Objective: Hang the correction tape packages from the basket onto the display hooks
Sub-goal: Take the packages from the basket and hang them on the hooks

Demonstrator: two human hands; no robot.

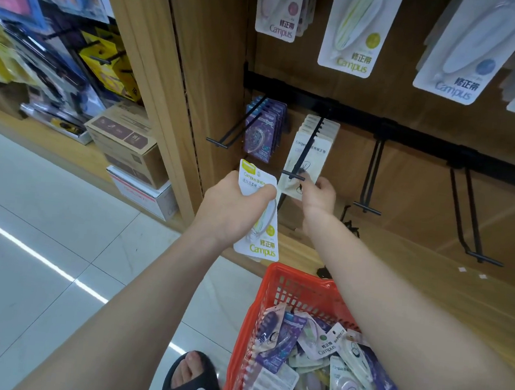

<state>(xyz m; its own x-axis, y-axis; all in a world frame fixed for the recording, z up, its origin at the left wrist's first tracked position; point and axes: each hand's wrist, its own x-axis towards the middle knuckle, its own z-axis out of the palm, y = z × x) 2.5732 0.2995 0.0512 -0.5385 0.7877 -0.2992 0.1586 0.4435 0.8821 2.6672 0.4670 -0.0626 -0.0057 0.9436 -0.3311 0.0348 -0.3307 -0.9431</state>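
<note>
My left hand [233,205] grips a white and yellow-green carded correction tape package [259,223] near its top, thumb across the front, so the card hangs down in front of the wooden display unit [196,94]. My right hand [319,194] pinches the bottom of a cream carded package [305,155] that sits at the front of a stack on a black double-wire display hook [304,149], close to the hook's crossbar tip. Just left of that, another black hook [238,123] carries a row of purple carded packages [264,129] pushed to the back. Further right, two more black hooks [372,180] jut out from the same black rail [413,131]. On the row above hang larger white carded tapes with pink [283,8], yellow [357,28] and blue [474,52] accents. Near me, at the lower right, stands the red plastic mesh basket [285,288], filled with a loose heap of mixed correction tape packages [321,367] in purple, cream and white; my right forearm crosses over it. My foot in a black slide sandal [191,383] rests on the pale tiled floor [41,237] beside the basket. Cardboard boxes [129,144] sit on the low shelf at the far left
</note>
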